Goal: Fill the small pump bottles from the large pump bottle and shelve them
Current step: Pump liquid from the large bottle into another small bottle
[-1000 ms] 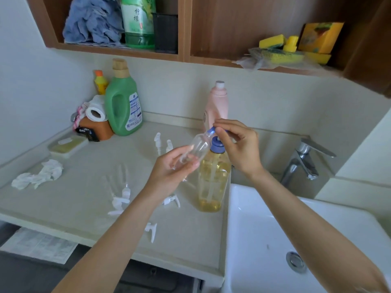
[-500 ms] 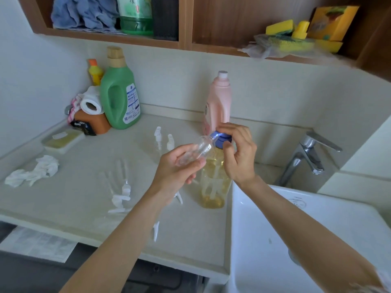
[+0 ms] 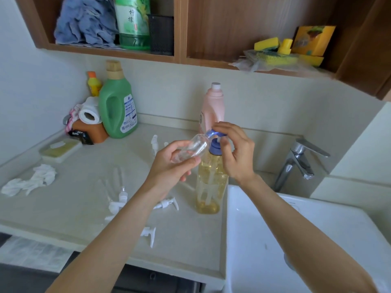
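Head view, worktop beside the sink: large pump bottle (image 3: 211, 182), clear with yellow liquid, upright near the worktop's right edge, just beside the white sink (image 3: 317, 240); blue pump head (image 3: 214, 135) on top, spout turned left; right hand (image 3: 233, 151) over that head, fingers curled round it from above and behind.

Small pump bottle (image 3: 193, 148), clear, no pump fitted, tilted with its mouth up against the blue spout; left hand (image 3: 171, 168) gripping its lower part, fingers wrapped round the body; whether liquid is inside it, cannot tell.

Loose white pump tops on the worktop: one (image 3: 167, 205) partly behind the left forearm, one (image 3: 149, 234) near the front edge, a cluster (image 3: 117, 203) further left with faint clear bottles lying by it, blurred; two more (image 3: 155, 142) behind the left hand.

Behind the hands: pink bottle (image 3: 213, 108) with white cap, upright against the back wall, its lower part hidden by the right hand; chrome tap (image 3: 300, 163) to the right.

Left corner: green jug (image 3: 117, 106), small yellow bottle (image 3: 94, 84), toilet roll (image 3: 90, 115) on an orange holder, soap dish (image 3: 60, 150), crumpled white tissue (image 3: 31, 180).

Shelf (image 3: 179, 58) above, wooden, two compartments: left holds a blue cloth (image 3: 84, 22), a green bottle (image 3: 133, 22), a black mesh holder (image 3: 161, 34); right holds yellow sponges (image 3: 281, 51) and a yellow box (image 3: 315, 40).
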